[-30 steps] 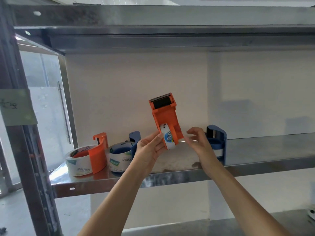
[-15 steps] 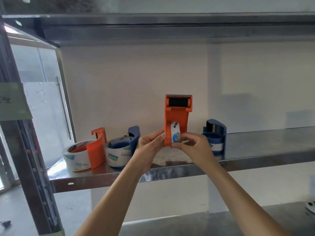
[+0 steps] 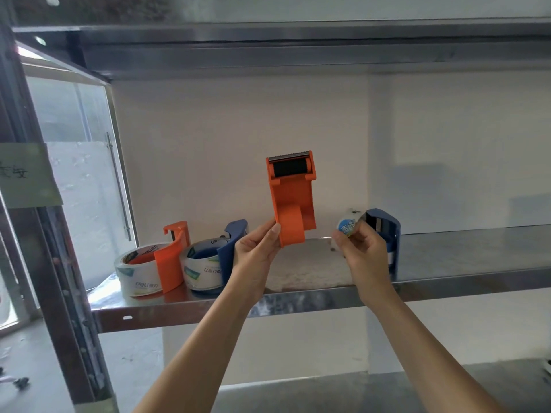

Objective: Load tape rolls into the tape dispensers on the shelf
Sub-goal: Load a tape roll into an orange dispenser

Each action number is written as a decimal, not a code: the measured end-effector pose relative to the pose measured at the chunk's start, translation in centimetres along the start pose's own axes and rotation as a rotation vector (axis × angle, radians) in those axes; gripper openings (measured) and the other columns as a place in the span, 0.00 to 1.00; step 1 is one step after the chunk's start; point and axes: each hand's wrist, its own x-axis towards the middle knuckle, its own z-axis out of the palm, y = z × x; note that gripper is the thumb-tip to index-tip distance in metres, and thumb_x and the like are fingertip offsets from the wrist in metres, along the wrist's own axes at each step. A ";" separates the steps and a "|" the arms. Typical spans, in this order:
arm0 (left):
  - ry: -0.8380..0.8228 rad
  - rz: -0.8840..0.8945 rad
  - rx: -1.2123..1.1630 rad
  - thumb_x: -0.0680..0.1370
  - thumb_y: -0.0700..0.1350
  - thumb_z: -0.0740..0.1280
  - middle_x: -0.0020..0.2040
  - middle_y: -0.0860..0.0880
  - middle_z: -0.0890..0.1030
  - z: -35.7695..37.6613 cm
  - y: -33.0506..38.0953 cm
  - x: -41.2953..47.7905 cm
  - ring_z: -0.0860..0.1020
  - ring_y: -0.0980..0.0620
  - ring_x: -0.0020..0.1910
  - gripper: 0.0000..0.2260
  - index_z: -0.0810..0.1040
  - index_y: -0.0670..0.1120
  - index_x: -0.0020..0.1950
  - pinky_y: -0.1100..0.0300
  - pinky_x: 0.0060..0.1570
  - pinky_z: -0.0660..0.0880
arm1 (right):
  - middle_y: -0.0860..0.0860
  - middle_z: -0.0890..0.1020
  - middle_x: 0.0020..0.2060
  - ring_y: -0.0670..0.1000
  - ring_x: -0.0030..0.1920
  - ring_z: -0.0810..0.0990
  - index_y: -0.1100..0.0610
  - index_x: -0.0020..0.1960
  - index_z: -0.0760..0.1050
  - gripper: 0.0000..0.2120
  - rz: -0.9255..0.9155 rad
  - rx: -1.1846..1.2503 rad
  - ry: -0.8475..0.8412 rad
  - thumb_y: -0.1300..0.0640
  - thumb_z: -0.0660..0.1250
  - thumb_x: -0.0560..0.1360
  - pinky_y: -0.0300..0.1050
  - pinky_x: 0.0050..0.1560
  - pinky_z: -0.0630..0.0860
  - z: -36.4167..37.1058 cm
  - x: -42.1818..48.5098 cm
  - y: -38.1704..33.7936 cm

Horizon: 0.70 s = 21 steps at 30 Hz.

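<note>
My left hand [image 3: 255, 248] holds an orange tape dispenser [image 3: 293, 198] upright above the steel shelf [image 3: 313, 296], its black roller and toothed blade at the top, with no roll in it. To its right, my right hand [image 3: 359, 247] grips a small tape roll [image 3: 348, 226] with a blue and white label, apart from the dispenser. On the shelf's left stand an orange dispenser [image 3: 170, 257] with a clear roll [image 3: 137, 274] and a blue dispenser [image 3: 229, 248] with a clear roll [image 3: 202, 269]. Another blue dispenser [image 3: 386, 234] stands behind my right hand.
A second steel shelf [image 3: 298, 46] runs overhead, and a lower one [image 3: 328, 391] lies beneath my arms. A metal upright [image 3: 59, 263] with a paper note [image 3: 26, 174] frames the left side. The wall closes the shelf's back.
The small roll has come out of the orange dispenser; my right hand has carried it to the right, while my left hand keeps the dispenser raised.
</note>
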 end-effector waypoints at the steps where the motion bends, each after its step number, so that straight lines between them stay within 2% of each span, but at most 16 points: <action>1: 0.006 0.000 0.001 0.77 0.40 0.63 0.47 0.49 0.86 0.0 0.0 0.0 0.83 0.52 0.49 0.09 0.81 0.43 0.54 0.59 0.54 0.79 | 0.50 0.81 0.40 0.39 0.40 0.79 0.58 0.49 0.77 0.03 0.006 0.011 0.026 0.62 0.68 0.75 0.31 0.42 0.75 -0.1 0.1 0.0; 4: -0.001 -0.016 -0.009 0.78 0.40 0.62 0.47 0.49 0.86 0.0 0.2 -0.2 0.84 0.52 0.48 0.09 0.80 0.44 0.54 0.59 0.53 0.79 | 0.52 0.83 0.46 0.41 0.47 0.82 0.63 0.55 0.76 0.07 0.008 0.001 0.034 0.63 0.64 0.78 0.33 0.48 0.76 0.0 0.3 0.2; 8: -0.043 -0.098 -0.095 0.80 0.41 0.60 0.49 0.45 0.85 -0.1 0.2 -0.1 0.83 0.50 0.47 0.11 0.78 0.40 0.58 0.55 0.51 0.79 | 0.47 0.81 0.56 0.44 0.57 0.80 0.57 0.68 0.69 0.17 0.033 0.048 0.064 0.61 0.60 0.80 0.37 0.58 0.76 0.3 0.5 0.3; 10: -0.054 -0.152 -0.129 0.80 0.42 0.60 0.48 0.43 0.84 0.0 0.3 0.0 0.82 0.48 0.47 0.11 0.78 0.39 0.58 0.53 0.50 0.80 | 0.46 0.81 0.58 0.43 0.60 0.78 0.54 0.70 0.67 0.18 0.062 0.074 0.071 0.59 0.59 0.81 0.38 0.61 0.73 0.2 0.6 0.3; 13: -0.014 -0.223 -0.162 0.81 0.41 0.59 0.42 0.45 0.83 0.1 0.3 0.0 0.81 0.49 0.42 0.09 0.78 0.40 0.51 0.54 0.46 0.80 | 0.45 0.81 0.54 0.39 0.55 0.78 0.55 0.65 0.71 0.14 0.085 0.067 0.069 0.59 0.60 0.81 0.36 0.57 0.72 0.0 0.4 0.3; 17: 0.092 -0.309 -0.112 0.81 0.40 0.60 0.38 0.45 0.82 0.2 0.0 0.4 0.81 0.51 0.38 0.09 0.79 0.39 0.48 0.58 0.40 0.81 | 0.51 0.81 0.50 0.42 0.49 0.79 0.59 0.61 0.74 0.11 0.064 -0.054 0.032 0.60 0.61 0.80 0.35 0.49 0.73 -0.1 0.5 0.6; 19: 0.155 -0.339 -0.005 0.81 0.39 0.59 0.39 0.44 0.81 0.4 -0.2 0.6 0.80 0.51 0.37 0.10 0.79 0.38 0.50 0.60 0.37 0.80 | 0.50 0.81 0.48 0.42 0.47 0.78 0.57 0.59 0.75 0.09 0.034 -0.152 0.008 0.60 0.61 0.80 0.33 0.46 0.72 0.1 0.4 0.7; 21: 0.206 -0.350 0.141 0.82 0.40 0.58 0.39 0.45 0.80 0.6 -0.6 0.8 0.78 0.52 0.36 0.11 0.80 0.39 0.49 0.61 0.38 0.77 | 0.47 0.81 0.44 0.39 0.43 0.78 0.56 0.55 0.74 0.06 0.012 -0.263 -0.026 0.59 0.61 0.80 0.30 0.42 0.71 0.4 0.3 1.0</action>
